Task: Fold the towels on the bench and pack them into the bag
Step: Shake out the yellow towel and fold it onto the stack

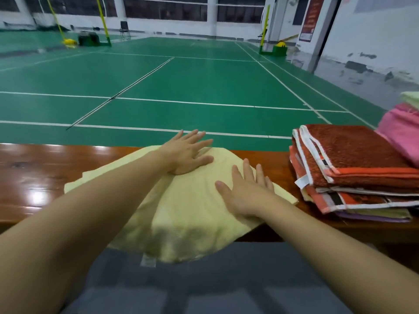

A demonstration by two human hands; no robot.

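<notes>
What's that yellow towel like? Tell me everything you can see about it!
The yellow towel is pale and plain, soft terry cloth by its look. It lies spread on the shiny wooden bench, its near edge hanging over the front, where a small white tag shows. Both hands press flat on it: the left hand near the far edge, the right hand toward its right side.

Both bare forearms reached forward and converged. The left grip [188,152] lay palm down, fingers straight and slightly spread, thumb out toward the right grip. The right grip [246,191] lay flat just nearer the body and to the right of it, fingers extended forward, thumb splayed leftward, wrist straight.
</notes>
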